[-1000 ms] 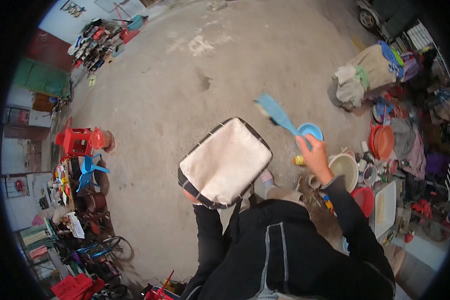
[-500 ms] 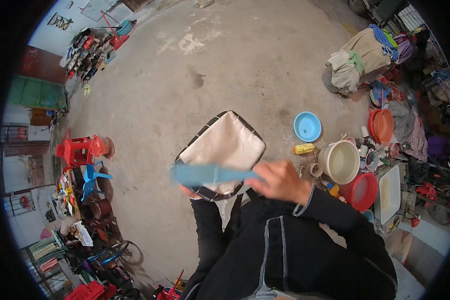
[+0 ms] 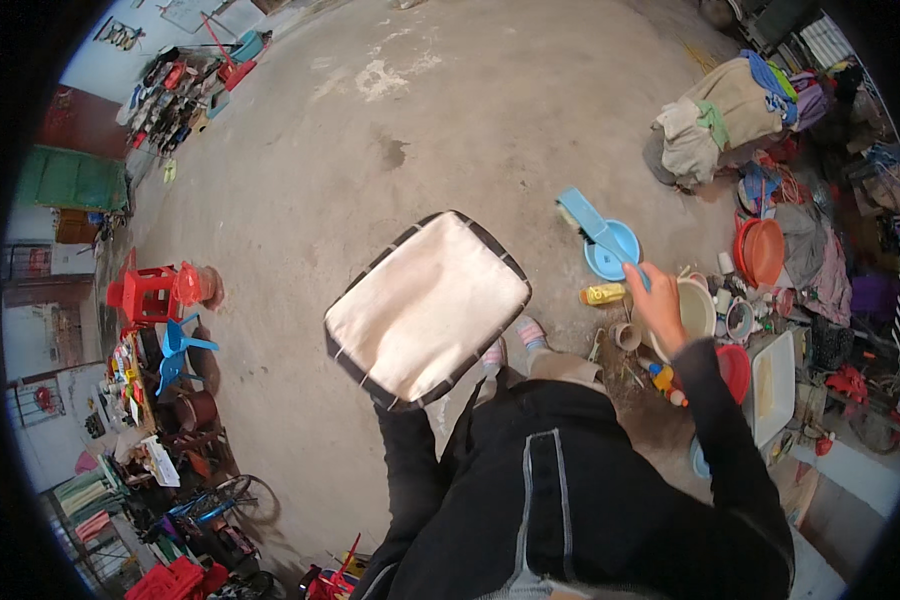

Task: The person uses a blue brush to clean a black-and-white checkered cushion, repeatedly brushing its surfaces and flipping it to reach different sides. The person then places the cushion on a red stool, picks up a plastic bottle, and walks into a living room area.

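A cream cushion [image 3: 425,307] is propped flat by the hidden left hand; a blue brush [image 3: 592,226] is gripped in the right hand [image 3: 658,302], raised over the basins.

Bare grey concrete floor [image 3: 300,190], red plastic stool [image 3: 150,295] and clutter along its edges, flat daylight.
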Action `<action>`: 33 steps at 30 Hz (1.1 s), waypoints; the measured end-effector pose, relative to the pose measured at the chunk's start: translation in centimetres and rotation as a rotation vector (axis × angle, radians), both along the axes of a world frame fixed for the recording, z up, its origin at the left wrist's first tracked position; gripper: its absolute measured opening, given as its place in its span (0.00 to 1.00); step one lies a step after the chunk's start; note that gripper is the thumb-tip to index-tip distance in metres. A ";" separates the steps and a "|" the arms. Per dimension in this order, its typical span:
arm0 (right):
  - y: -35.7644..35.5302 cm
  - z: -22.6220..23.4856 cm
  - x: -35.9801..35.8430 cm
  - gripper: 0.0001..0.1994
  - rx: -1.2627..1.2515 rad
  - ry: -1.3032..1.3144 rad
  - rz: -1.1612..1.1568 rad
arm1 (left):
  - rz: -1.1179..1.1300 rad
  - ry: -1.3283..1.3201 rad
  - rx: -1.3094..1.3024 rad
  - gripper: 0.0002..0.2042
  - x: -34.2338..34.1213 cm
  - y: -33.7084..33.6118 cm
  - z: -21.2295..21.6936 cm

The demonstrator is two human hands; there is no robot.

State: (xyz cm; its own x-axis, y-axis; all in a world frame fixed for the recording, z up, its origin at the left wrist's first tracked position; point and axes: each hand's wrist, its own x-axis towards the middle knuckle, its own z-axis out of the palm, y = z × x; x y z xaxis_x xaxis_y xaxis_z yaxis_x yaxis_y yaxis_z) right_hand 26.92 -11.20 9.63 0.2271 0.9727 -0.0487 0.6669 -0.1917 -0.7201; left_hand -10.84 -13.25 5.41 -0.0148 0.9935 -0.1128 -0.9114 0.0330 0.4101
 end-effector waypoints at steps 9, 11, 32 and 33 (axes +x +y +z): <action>-2.2 -5.1 3.2 0.12 -0.073 -0.324 0.070 | -0.005 0.000 0.025 0.32 -0.4 1.1 0.7; -1.5 -1.6 2.8 0.12 -0.007 -0.095 -0.091 | 0.015 0.016 0.027 0.31 -0.7 0.3 0.8; -0.5 -3.6 -3.5 0.17 -0.248 -0.117 0.020 | -0.156 0.122 0.012 0.29 0.1 0.0 1.4; -1.2 -7.1 1.1 0.18 -0.102 -0.141 -0.002 | -0.273 0.183 -0.028 0.29 -1.2 -0.7 1.2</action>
State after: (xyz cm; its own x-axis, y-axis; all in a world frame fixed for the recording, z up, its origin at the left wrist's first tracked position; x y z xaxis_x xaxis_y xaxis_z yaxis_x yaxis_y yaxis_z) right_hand 28.06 -12.43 2.57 0.2401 0.9639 -0.1150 0.7593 -0.2602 -0.5965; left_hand -12.04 -13.95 6.66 0.2291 0.9601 -0.1606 -0.7787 0.2797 0.5616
